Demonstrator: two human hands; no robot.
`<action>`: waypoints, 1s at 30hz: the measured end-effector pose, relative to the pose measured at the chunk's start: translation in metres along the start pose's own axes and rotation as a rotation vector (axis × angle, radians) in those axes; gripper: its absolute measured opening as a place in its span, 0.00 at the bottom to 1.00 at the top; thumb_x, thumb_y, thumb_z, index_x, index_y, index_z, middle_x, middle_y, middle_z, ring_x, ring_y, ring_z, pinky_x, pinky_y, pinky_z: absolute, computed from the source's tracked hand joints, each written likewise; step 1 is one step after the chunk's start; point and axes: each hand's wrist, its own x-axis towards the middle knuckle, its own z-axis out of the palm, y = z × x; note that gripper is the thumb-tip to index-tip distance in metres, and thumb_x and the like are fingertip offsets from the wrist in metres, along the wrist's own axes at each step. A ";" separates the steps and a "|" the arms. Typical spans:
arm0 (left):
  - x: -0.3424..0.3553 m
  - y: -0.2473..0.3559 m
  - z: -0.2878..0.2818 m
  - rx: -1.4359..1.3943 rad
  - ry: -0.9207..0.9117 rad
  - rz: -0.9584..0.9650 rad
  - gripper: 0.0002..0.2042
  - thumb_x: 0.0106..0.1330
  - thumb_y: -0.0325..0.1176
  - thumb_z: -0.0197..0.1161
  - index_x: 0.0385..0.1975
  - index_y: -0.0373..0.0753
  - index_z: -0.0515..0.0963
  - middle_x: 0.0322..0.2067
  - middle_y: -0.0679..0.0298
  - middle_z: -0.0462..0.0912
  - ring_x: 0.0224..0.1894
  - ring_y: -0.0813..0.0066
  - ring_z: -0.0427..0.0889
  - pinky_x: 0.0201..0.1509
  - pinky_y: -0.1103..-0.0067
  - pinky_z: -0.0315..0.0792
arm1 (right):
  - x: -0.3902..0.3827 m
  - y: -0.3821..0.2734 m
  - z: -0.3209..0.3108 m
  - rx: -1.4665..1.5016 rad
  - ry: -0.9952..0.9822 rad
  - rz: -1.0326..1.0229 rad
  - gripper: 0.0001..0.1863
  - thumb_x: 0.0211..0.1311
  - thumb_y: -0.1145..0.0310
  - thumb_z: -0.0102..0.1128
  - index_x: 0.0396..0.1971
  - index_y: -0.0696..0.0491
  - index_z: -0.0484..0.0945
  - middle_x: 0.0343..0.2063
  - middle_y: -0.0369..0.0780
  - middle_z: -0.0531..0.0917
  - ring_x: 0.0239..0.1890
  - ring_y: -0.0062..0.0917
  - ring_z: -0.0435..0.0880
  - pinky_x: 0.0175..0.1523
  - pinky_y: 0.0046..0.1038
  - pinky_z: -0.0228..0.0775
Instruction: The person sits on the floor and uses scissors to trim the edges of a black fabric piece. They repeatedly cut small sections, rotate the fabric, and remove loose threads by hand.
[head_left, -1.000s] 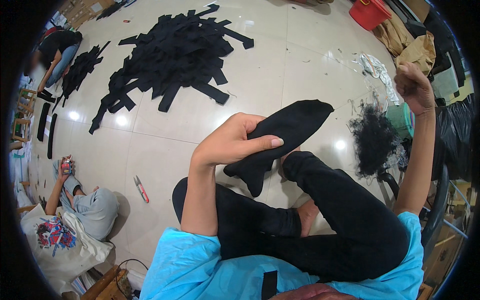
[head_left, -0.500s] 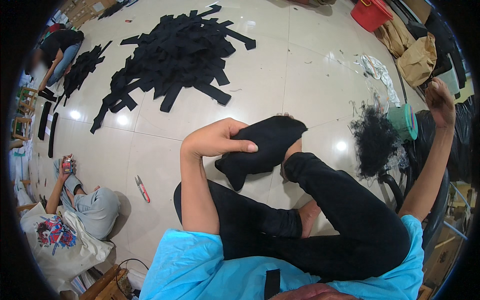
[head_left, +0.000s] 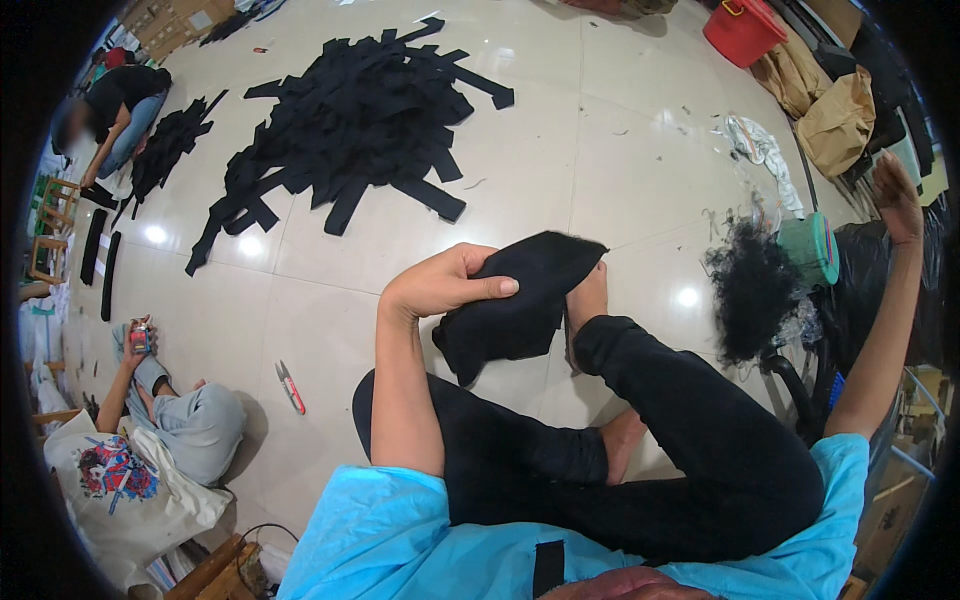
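Note:
My left hand (head_left: pixel 450 285) is closed on a black cloth piece (head_left: pixel 535 300), thumb on top and the other fingers hidden beneath it. The cloth is held above the floor in front of my crossed legs, its far right corner close to my bare foot (head_left: pixel 588 300). Away from the cloth, out to the far right, my right hand (head_left: pixel 897 200) is raised at the end of a stretched arm. Its fingers are curled together; anything pinched in them is too small to make out.
A large heap of black cloth strips (head_left: pixel 350 120) lies ahead on the tiled floor. Red-handled thread snips (head_left: pixel 290 388) lie left of me. A tangle of black threads (head_left: pixel 745 290) sits beside a green container (head_left: pixel 808 248) at right. Two people (head_left: pixel 200 420) sit or bend at left.
My right hand has moved a little farther out to the right. The cloth in my left hand has shifted slightly, showing more of my foot behind it.

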 end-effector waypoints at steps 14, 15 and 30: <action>0.004 0.024 0.031 -0.197 0.359 0.140 0.19 0.81 0.48 0.58 0.32 0.40 0.80 0.24 0.81 0.74 0.25 0.94 0.66 0.26 0.89 0.59 | -0.071 0.066 0.303 -0.013 -0.465 -0.086 0.21 0.77 0.59 0.60 0.57 0.61 0.80 0.55 0.46 0.85 0.50 0.23 0.86 0.51 0.25 0.76; 0.004 0.027 0.034 -0.189 0.354 0.150 0.19 0.81 0.49 0.58 0.30 0.41 0.79 0.23 0.81 0.74 0.24 0.94 0.65 0.26 0.88 0.59 | -0.083 0.071 0.322 -0.458 -0.419 -0.265 0.22 0.73 0.57 0.64 0.54 0.61 0.82 0.49 0.47 0.87 0.46 0.25 0.86 0.49 0.26 0.76; -0.002 0.025 0.033 -0.168 0.226 0.142 0.18 0.81 0.45 0.58 0.42 0.35 0.85 0.33 0.72 0.87 0.33 0.89 0.81 0.37 0.87 0.75 | -0.116 0.039 0.413 0.103 -0.180 -0.146 0.20 0.84 0.56 0.45 0.39 0.57 0.77 0.52 0.46 0.80 0.49 0.25 0.77 0.65 0.30 0.66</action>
